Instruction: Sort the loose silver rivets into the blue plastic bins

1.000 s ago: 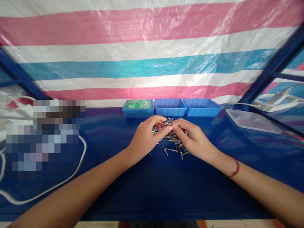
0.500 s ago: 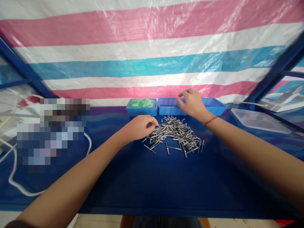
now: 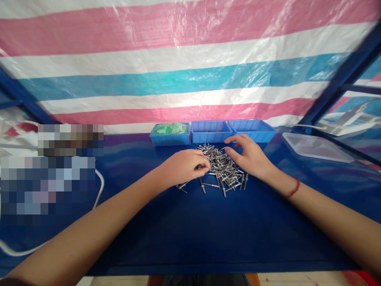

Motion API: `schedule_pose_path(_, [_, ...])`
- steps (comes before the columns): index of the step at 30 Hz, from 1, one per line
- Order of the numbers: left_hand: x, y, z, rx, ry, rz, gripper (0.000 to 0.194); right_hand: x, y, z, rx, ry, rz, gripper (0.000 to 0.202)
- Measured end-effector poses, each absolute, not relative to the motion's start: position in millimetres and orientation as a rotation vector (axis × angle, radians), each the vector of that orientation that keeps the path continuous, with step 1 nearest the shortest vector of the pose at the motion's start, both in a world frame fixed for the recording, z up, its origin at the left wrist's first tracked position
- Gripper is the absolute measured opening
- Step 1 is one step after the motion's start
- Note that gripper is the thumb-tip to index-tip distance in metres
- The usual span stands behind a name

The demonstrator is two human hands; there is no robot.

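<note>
A loose pile of silver blind rivets lies on the blue table, with a few single ones at its near edge. My left hand is over the pile's left side, thumb and fingers pinched together; whatever may be between the fingertips is hidden. At the right side of the pile, my right hand has thumb and index finger apart, and nothing shows between them. Just behind the pile stands a blue bin with a few rivets in the bottom.
Left of that bin, another blue bin contains green plastic packaging. A third blue bin stands at the right. A translucent lid lies farther right. White cable and a blurred-out area occupy the left. Striped sheeting hangs behind.
My right hand has come back from above the middle bin to the pile's right side. The left hand has shifted right, farther over the rivets. The view has turned slightly.
</note>
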State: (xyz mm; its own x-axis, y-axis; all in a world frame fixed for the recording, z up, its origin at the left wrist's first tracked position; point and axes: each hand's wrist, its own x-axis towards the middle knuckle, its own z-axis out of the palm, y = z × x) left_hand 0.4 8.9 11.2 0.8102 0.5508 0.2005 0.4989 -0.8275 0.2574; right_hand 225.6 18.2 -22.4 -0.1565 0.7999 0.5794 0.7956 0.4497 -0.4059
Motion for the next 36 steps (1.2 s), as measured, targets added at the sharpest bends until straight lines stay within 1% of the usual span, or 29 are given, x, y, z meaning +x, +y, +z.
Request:
schedule_pose_path(5, [7,10,15,2.898,0.827,0.278,0.02,227,17,-17,-1.362,-1.902,0.07,0.022])
schedule_pose_path(10, [1,16,22,2.933,1.024,0.193,0.02,226,14,-14,-1.35,-1.888,0.088,0.021])
schedule_pose_path(16, [-5,17,23,2.865,1.009,0.053,0.022,226,12,-14,-1.315,-1.909,0.102,0.02])
schedule_pose_path(24, [8,20,31,2.985,1.104,-0.09,0.021,225,11,-14,-1.312,-1.913,0.131,0.021])
schedule_pose_path(29, [10,19,32,2.945,1.078,-0.086,0.016,225,11,-14,-1.315,-1.919,0.141,0.021])
schedule_pose_path(36, [12,18,27,2.908,1.182,-0.127,0.016,224,11,-16,-1.293,-1.921,0.148,0.018])
